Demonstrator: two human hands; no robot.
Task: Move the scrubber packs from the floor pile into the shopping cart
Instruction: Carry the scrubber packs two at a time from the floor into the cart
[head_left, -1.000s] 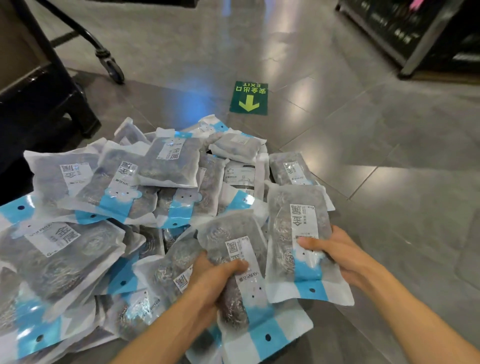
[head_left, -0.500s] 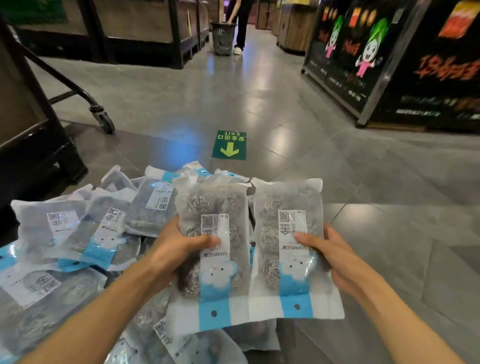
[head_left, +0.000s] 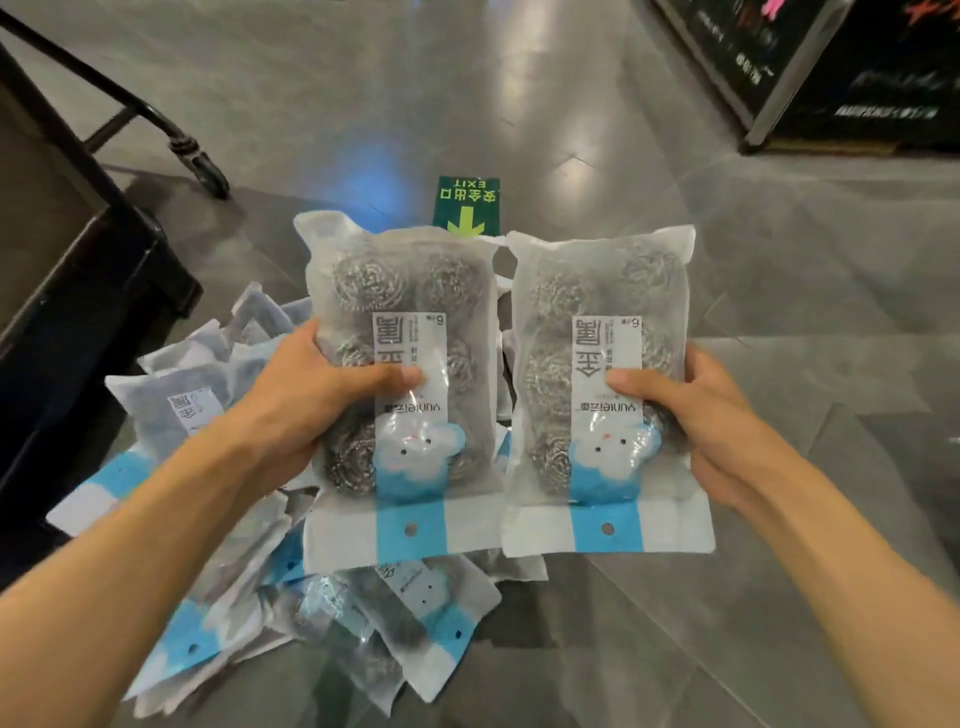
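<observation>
A grey tiled floor (head_left: 675, 208) fills the view, with a green exit sticker (head_left: 467, 200) stuck to it just beyond the raised packs. At the left edge stands a dark boxy frame (head_left: 78, 291), and behind it a black bar runs down to a small wheel (head_left: 208, 174); this may be part of the shopping cart, though too little of it shows to be sure. A dark display stand (head_left: 857, 78) sits at the upper right, well apart from everything else. The pile of scrubber packs (head_left: 249, 561) lies on the floor at lower left, the packs overlapping at loose angles, their blue and white header strips showing. Two packs are lifted above that pile, side by side and nearly touching, both upright with their labels upside down to the viewer. The left hand (head_left: 311, 395) grips the left pack (head_left: 405, 374) from its outer edge, thumb pressed across the front label and fingers curled behind. The right hand (head_left: 711, 421) grips the right pack (head_left: 597, 374) the same way, thumb on the label and fingers wrapped round the back.
</observation>
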